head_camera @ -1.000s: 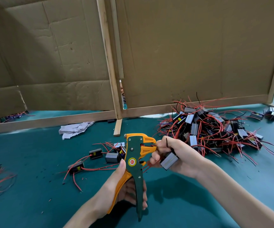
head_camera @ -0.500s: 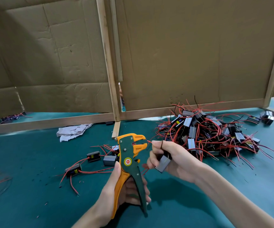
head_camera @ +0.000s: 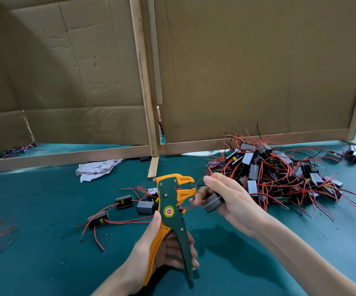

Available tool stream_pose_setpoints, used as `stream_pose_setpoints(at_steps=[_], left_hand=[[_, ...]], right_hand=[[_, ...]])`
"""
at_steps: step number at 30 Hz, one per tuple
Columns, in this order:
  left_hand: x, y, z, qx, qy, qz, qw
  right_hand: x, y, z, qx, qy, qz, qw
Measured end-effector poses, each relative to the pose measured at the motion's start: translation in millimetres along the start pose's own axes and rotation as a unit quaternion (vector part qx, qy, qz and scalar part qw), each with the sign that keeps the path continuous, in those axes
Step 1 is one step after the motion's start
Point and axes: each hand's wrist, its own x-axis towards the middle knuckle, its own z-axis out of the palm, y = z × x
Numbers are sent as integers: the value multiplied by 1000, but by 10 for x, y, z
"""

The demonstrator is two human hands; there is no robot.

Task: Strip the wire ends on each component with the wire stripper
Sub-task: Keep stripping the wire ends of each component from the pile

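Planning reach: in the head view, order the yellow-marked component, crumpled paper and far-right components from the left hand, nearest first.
1. Yellow-marked component, just left of the left hand.
2. Crumpled paper, back left.
3. Far-right components, back right.

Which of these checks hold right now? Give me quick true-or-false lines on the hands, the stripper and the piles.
The left hand grips the wire stripper by its handles. True.
The right hand is empty. False: it holds a grey component.
The big pile of components lies right of the hands. True.
The wire stripper lies flat on the table. False: it is held upright above the green mat.
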Motion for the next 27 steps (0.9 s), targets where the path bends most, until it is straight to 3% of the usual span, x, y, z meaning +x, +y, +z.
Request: stream_pose_setpoints(at_steps=[18, 27], left_hand=[[12, -49, -15, 9, -25, 6, 1000], [33, -216, 21, 3, 116, 44, 992]], right_hand=[[-8, 20, 41, -14, 21, 12, 1000], [-26, 10, 101, 4, 7, 15, 1000]])
